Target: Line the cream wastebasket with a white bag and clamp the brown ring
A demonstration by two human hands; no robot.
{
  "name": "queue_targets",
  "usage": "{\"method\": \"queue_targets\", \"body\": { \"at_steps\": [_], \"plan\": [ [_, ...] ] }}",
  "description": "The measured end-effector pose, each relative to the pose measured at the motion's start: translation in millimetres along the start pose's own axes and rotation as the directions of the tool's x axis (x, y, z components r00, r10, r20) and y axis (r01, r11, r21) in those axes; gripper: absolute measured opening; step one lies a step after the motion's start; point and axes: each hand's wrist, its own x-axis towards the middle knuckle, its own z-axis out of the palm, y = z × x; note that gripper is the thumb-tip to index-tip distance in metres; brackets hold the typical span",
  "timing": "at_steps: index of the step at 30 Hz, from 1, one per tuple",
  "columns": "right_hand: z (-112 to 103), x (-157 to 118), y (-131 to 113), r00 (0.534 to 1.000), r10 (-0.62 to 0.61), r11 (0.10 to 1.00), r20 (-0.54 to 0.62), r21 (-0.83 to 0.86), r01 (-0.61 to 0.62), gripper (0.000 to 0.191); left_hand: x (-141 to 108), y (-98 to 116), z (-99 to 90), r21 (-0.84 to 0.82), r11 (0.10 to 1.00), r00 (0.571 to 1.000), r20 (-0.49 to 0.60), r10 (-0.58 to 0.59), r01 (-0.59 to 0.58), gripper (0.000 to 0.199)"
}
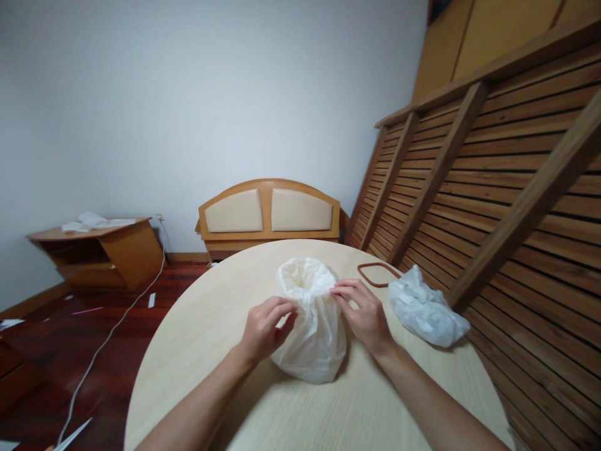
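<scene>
A white, thin bag (313,344) stands on the round light wooden table (188,351), its gathered mouth open toward the top. At the left of the mouth is my left hand (268,326), thumb and fingers curved with a gap between them, the fingertips near the bag's rim. On the other side, my right hand (364,313) pinches the rim between thumb and fingers. What lies inside the bag cannot be made out.
A second whitish plastic bag (425,310) lies on the right of the table beside a brown rounded frame (378,274). Slatted wood panels (469,188) lean along the right. Behind stand a headboard (268,210) and, at left, a low cabinet (107,254).
</scene>
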Motion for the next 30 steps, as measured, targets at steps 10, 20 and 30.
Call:
{"method": "queue_targets", "body": {
  "at_steps": [10, 20, 30],
  "plan": [
    [-5, 2, 18, 0.999, 0.043, 0.998, 0.008, -0.052, -0.043, 0.011, -5, -13, 6.7, 0.113, 0.989, 0.994, 0.026, -0.104, 0.1, 0.035],
    [-11, 1, 7, 0.995, -0.097, 0.988, 0.04, -0.113, 0.101, 0.03, 0, -6, 5.8, 0.056, 0.995, 0.997, 0.007, -0.083, 0.082, 0.024],
    [-2, -1, -1, 0.946, -0.213, 0.962, 0.243, -0.116, 0.246, 0.025, 0, -3, 6.3, 0.055, 0.997, 0.999, 0.011, -0.049, 0.048, 0.022]
  ]
}}
